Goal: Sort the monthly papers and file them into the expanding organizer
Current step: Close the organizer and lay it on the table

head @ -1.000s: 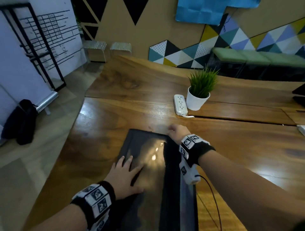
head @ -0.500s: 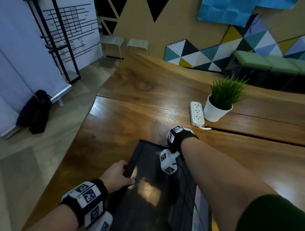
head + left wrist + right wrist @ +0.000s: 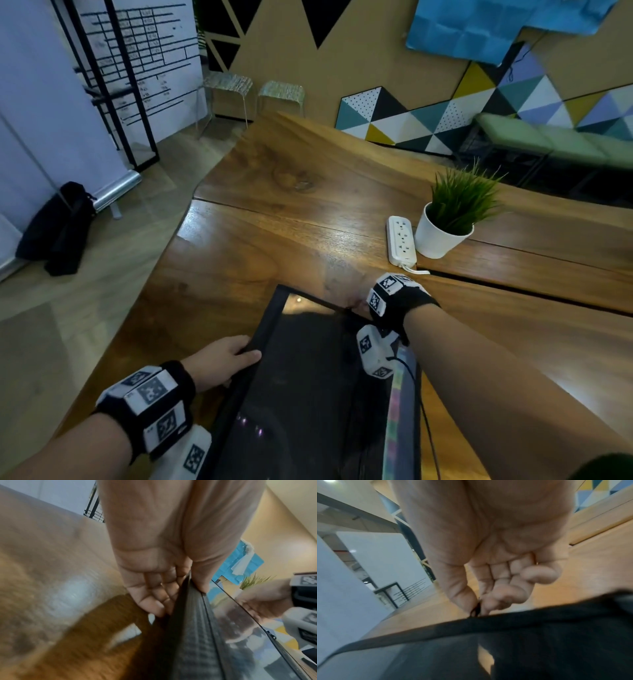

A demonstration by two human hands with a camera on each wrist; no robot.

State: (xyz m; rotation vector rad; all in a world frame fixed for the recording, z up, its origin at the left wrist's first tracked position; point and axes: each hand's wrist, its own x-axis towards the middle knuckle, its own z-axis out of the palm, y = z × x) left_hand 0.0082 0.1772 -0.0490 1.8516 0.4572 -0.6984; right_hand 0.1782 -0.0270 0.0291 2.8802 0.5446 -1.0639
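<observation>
A black zippered expanding organizer [image 3: 308, 373] lies flat on the wooden table [image 3: 274, 246], long side running away from me. My left hand [image 3: 224, 358] grips its left edge, thumb on the glossy cover and fingers [image 3: 154, 599] curled under the edge of the organizer [image 3: 193, 635]. My right hand [image 3: 358, 305] is at the far right corner, mostly hidden behind its wrist band. In the right wrist view the right hand [image 3: 488, 588] pinches the small black zipper pull [image 3: 475, 610] between thumb and forefinger. Coloured tabs [image 3: 397, 414] show along the organizer's right side.
A white power strip [image 3: 400, 241] and a potted green plant [image 3: 445, 226] stand beyond my right hand. The table's left edge drops to the floor, where a black bag [image 3: 58, 229] lies by a stand. Two stools [image 3: 253, 89] stand at the far end.
My left hand has slid off the cover, where it lay flat, to grip the organizer's left edge. The right hand has stayed at the far corner.
</observation>
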